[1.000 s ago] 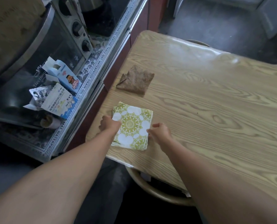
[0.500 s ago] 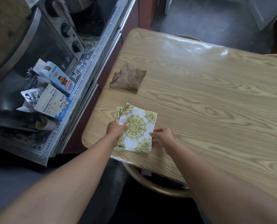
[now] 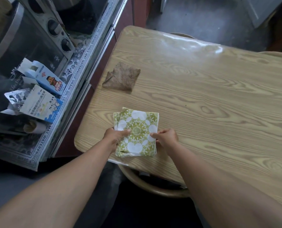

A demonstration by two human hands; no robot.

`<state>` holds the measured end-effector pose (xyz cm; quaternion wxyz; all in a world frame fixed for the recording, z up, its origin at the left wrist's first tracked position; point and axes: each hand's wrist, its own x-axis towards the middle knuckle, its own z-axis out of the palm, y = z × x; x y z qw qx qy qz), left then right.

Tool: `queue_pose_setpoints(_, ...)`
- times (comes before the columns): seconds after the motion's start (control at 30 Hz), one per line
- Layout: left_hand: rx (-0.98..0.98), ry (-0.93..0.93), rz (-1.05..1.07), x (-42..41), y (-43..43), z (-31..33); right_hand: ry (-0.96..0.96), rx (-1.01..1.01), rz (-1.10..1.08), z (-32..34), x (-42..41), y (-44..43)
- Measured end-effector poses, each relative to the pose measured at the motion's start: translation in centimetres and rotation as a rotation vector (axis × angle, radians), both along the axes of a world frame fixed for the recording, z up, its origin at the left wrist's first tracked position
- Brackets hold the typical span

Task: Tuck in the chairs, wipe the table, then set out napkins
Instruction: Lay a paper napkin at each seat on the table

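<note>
Head view, change: napkin stack (image 3: 137,132) now fanned, shifted nearer the tabletop (image 3: 202,96) edge.
Left hand (image 3: 114,135): pinching the stack's left edge.
Right hand (image 3: 165,137): pinching its right edge.

The pale wood-grain table top (image 3: 202,96) lies under a clear glossy plastic film that catches glare at its far edge. The brown folded cloth (image 3: 121,78) looks coarse and matt. The stack of green-and-white patterned paper napkins (image 3: 137,127) looks thin, soft and matt. The blue-and-white cardboard cartons (image 3: 43,99) have a smooth printed finish
</note>
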<state>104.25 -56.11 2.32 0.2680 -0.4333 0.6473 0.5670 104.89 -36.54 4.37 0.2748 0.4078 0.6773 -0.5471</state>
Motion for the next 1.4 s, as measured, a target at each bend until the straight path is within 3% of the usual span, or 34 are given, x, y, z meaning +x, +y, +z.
queue_pose_setpoints(0.43,0.05,0.014,0.072,0.2,0.1,-0.5,-0.009,0.066,0.009,-0.6,0.4,0.8)
queue_pose_setpoints(0.7,0.159,0.055,-0.011,0.7,-0.1,0.1,0.046,0.083,-0.133,-1.2,0.6,1.7)
queue_pose_setpoints(0.97,0.173,0.074,0.089,1.1,0.4,-0.3,-0.028,0.079,-0.19,-0.7,0.6,1.7)
queue_pose_setpoints(1.2,0.325,0.153,-0.12,1.9,0.7,1.0,-0.104,0.025,-0.264,-0.2,0.1,2.4)
queue_pose_setpoints(1.4,0.295,0.132,-0.139,2.1,1.1,1.5,-0.081,0.065,-0.277,-0.1,0.3,2.6)
